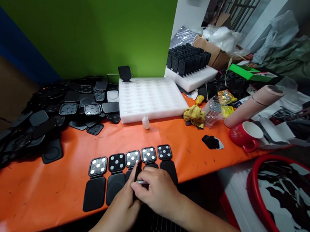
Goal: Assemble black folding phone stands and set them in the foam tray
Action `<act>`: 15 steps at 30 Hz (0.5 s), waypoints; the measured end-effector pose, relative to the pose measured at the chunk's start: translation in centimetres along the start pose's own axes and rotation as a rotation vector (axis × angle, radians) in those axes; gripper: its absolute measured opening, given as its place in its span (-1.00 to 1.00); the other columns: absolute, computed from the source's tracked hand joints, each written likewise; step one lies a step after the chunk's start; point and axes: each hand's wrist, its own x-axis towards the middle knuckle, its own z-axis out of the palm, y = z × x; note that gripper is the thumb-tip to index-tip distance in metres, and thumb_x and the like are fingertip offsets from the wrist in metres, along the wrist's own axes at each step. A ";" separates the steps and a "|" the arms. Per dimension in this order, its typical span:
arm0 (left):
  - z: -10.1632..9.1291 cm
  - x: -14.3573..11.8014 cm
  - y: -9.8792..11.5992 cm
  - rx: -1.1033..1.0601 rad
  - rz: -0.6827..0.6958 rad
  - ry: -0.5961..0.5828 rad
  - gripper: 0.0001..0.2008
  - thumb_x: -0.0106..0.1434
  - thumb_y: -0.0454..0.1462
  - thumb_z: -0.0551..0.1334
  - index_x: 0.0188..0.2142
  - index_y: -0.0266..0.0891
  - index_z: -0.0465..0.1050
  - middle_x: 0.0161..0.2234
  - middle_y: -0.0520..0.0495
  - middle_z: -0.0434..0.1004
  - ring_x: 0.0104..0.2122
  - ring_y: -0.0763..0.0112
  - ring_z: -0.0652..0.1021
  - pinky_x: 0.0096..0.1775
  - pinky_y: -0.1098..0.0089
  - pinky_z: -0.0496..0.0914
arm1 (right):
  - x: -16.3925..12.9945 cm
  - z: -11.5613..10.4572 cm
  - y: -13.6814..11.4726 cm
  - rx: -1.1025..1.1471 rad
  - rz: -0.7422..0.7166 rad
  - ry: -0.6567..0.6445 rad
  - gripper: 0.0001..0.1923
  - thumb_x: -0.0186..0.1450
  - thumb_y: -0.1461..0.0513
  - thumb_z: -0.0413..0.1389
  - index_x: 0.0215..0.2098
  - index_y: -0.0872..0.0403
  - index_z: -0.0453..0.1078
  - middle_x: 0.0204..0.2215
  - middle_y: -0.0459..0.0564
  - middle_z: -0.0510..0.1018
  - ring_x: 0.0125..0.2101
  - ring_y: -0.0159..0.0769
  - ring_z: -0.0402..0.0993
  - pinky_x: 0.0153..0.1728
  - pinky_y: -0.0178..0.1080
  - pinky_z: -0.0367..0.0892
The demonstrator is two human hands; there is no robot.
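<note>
both hands meet at the near edge of the orange table top: the left hand pinches a black hinged plastic case upright, the right hand grips a small silver metal pin against it, within a row of open black cases; bare orange surface lies left and beyond.

Matt black plastic cases on a smooth orange tabletop — glossy red mug, foam-like white tray.

no legible text, only faint white marks on red mug
</note>
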 end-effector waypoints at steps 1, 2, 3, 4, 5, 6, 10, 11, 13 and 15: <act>0.1 0.0 0.0 -0.026 -0.008 -0.012 -0.48 0.25 -0.30 -0.02 0.20 -0.23 -0.07 0.08 -0.19 0.25 0.07 0.21 0.28 0.01 0.24 0.23 | -0.1 0.1 0.1 0.032 0.007 0.003 -0.84 0.17 0.22 0.06 -0.54 0.11 0.32 -0.55 -0.13 0.37 -0.51 -0.45 0.26 -0.49 -0.39 0.11; 0.1 -0.1 -0.1 -0.051 -0.022 -0.014 -0.48 0.24 -0.32 -0.01 0.19 -0.23 -0.05 0.05 -0.18 0.28 0.05 0.21 0.30 -0.01 0.25 0.24 | -0.1 0.2 0.3 0.073 0.015 0.004 -0.84 0.17 0.22 0.06 -0.54 0.11 0.32 -0.54 -0.13 0.38 -0.49 -0.45 0.28 -0.48 -0.39 0.12; 0.2 -0.1 -0.3 -0.076 -0.046 -0.007 -0.47 0.22 -0.33 0.00 0.19 -0.23 -0.04 0.03 -0.18 0.31 0.03 0.21 0.32 -0.02 0.25 0.25 | -0.2 0.3 0.4 0.126 0.023 -0.002 -0.85 0.18 0.22 0.06 -0.52 0.11 0.32 -0.52 -0.12 0.39 -0.48 -0.44 0.29 -0.46 -0.39 0.14; 0.3 -0.2 -0.6 -0.111 -0.079 0.000 -0.44 0.19 -0.36 0.02 0.19 -0.23 -0.05 0.01 -0.17 0.33 0.00 0.21 0.35 -0.04 0.25 0.27 | -0.1 0.3 0.5 0.195 0.040 -0.012 -0.84 0.21 0.21 0.04 -0.50 0.11 0.32 -0.51 -0.12 0.40 -0.47 -0.44 0.31 -0.45 -0.39 0.16; 0.5 -0.3 -0.9 -0.154 -0.116 0.006 -0.39 0.16 -0.39 0.03 0.20 -0.23 -0.09 0.00 -0.17 0.34 -0.05 0.22 0.39 -0.06 0.25 0.29 | -0.1 0.3 0.6 0.276 0.067 -0.033 -0.82 0.25 0.20 0.00 -0.46 0.11 0.32 -0.52 -0.13 0.40 -0.49 -0.45 0.32 -0.47 -0.40 0.17; 0.5 -0.4 -1.2 -0.195 -0.149 0.008 -0.33 0.12 -0.41 0.04 0.22 -0.23 -0.15 -0.02 -0.16 0.36 -0.10 0.23 0.43 -0.09 0.25 0.32 | 0.0 0.3 0.7 0.355 0.103 -0.053 -0.78 0.29 0.18 -0.06 -0.43 0.11 0.31 -0.55 -0.14 0.39 -0.53 -0.46 0.32 -0.50 -0.40 0.18; 0.5 -0.8 -1.7 -0.103 -0.138 -0.037 -0.24 0.11 -0.44 0.01 0.24 -0.19 -0.36 0.05 -0.16 0.29 -0.07 0.25 0.42 -0.07 0.25 0.30 | 0.3 -0.3 0.9 0.341 0.180 -0.039 -0.71 0.35 0.18 -0.19 -0.40 0.11 0.28 -0.53 -0.11 0.40 -0.53 -0.45 0.32 -0.50 -0.39 0.20; 0.3 -0.8 -1.6 -0.012 -0.109 -0.047 -0.26 0.12 -0.44 0.00 0.24 -0.18 -0.36 0.08 -0.16 0.25 -0.01 0.24 0.37 -0.04 0.25 0.27 | 0.4 -0.6 0.9 0.258 0.152 -0.033 -0.72 0.35 0.19 -0.17 -0.41 0.11 0.29 -0.49 -0.08 0.41 -0.47 -0.42 0.33 -0.44 -0.37 0.21; -0.1 -0.9 -1.4 0.159 -0.043 -0.066 -0.28 0.14 -0.44 -0.03 0.24 -0.15 -0.35 0.12 -0.15 0.19 0.06 0.21 0.29 -0.01 0.23 0.23 | 0.4 -1.2 0.8 0.111 0.090 -0.049 -0.73 0.34 0.22 -0.15 -0.42 0.11 0.31 -0.42 -0.03 0.43 -0.38 -0.37 0.33 -0.34 -0.32 0.20; -0.4 -1.0 -1.2 0.282 0.024 -0.072 -0.28 0.13 -0.46 -0.04 0.24 -0.14 -0.33 0.12 -0.16 0.19 0.06 0.19 0.29 -0.01 0.22 0.23 | 0.3 -1.5 0.8 0.058 0.069 -0.074 -0.75 0.32 0.21 -0.12 -0.41 0.12 0.32 -0.42 -0.03 0.43 -0.38 -0.36 0.32 -0.34 -0.32 0.18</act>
